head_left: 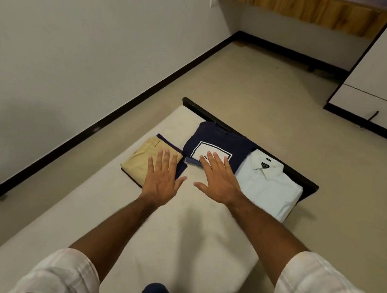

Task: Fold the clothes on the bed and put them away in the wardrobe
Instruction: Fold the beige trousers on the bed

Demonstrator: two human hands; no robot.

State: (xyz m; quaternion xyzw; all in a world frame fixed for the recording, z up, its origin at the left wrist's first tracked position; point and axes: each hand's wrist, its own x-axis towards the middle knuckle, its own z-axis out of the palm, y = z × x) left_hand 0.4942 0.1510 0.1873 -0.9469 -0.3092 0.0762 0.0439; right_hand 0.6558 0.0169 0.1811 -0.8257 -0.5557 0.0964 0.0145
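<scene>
A: Start big. What's on the bed (174,228)?

B: Three folded pieces in a row at its far end. The wardrobe (386,78) stands well apart, across the floor to the right, doors closed as far as I can see.

A: So the folding is finished?

B: It looks it. The white shirt (269,187) on the right is squared off with its collar up, the navy tee (216,144) in the middle shows its printed panel, and the khaki trousers (143,160) lie on the left over something dark blue. None has reached the wardrobe, so I'd judge all the putting away is left.

A: And the hands?

B: Both flat, fingers straight and spread, gripping nothing. The left hand (160,178) is over the trousers' near corner, the right hand (217,180) over the tee's near edge. Pressing or just above, I cannot tell.
</scene>
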